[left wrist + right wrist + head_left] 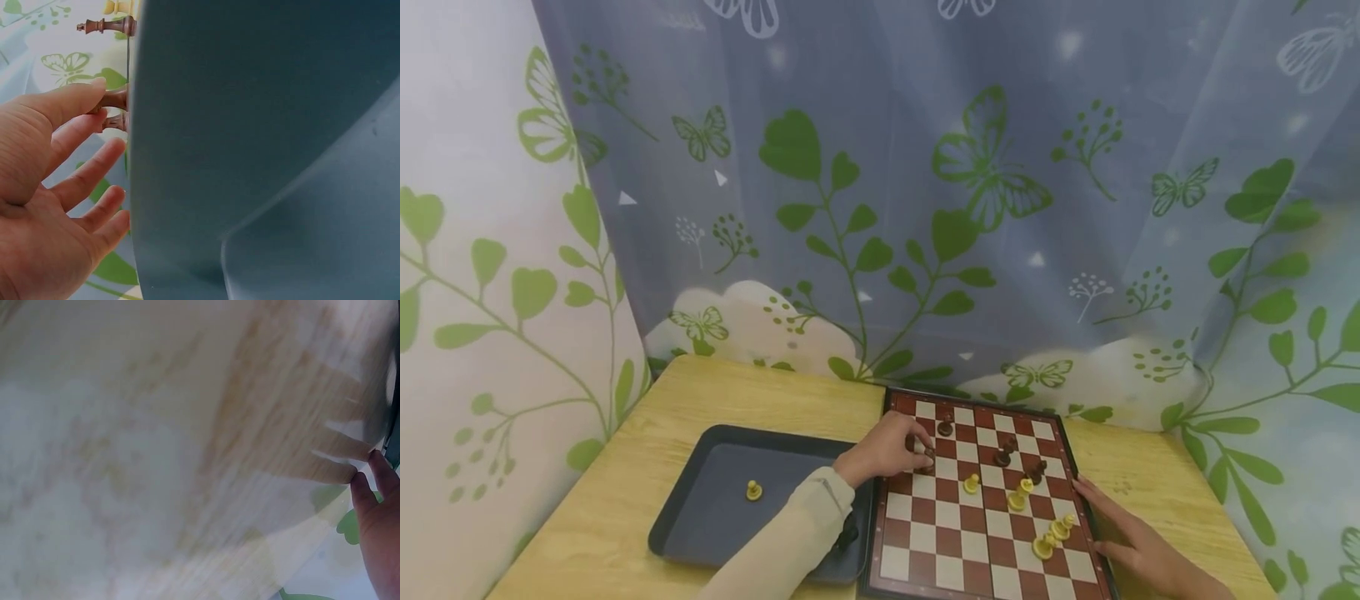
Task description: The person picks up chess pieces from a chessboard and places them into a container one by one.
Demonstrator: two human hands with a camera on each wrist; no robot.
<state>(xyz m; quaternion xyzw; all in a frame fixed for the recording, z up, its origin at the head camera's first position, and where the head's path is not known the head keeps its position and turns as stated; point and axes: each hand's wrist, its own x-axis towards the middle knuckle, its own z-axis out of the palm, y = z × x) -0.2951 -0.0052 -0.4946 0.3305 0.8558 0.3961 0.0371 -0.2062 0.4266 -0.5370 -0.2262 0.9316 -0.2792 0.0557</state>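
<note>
My left hand [891, 446] reaches over the left part of a red-and-white chessboard [936, 569]. Its thumb and index finger pinch a dark brown chess piece [116, 100], whose top is hidden; the other fingers are spread. Beside the board's right edge lies my right hand [1138, 542], fingers extended, with fingertips at the frame. Brown pieces [945, 426] [1004, 452] [1037, 472] stand on the farther half. A gold pawn [972, 483] stands mid-board, with a taller gold piece [1019, 496] to its right. Two more gold pieces [1043, 547] [1063, 527] stand close together near the right edge.
A dark blue-grey tray [700, 500] lies left of the board, under my left forearm. It holds a gold pawn [753, 491] and dark pieces [848, 532] partly hidden by the sleeve. The wooden table [587, 517] meets a patterned curtain [880, 208] behind.
</note>
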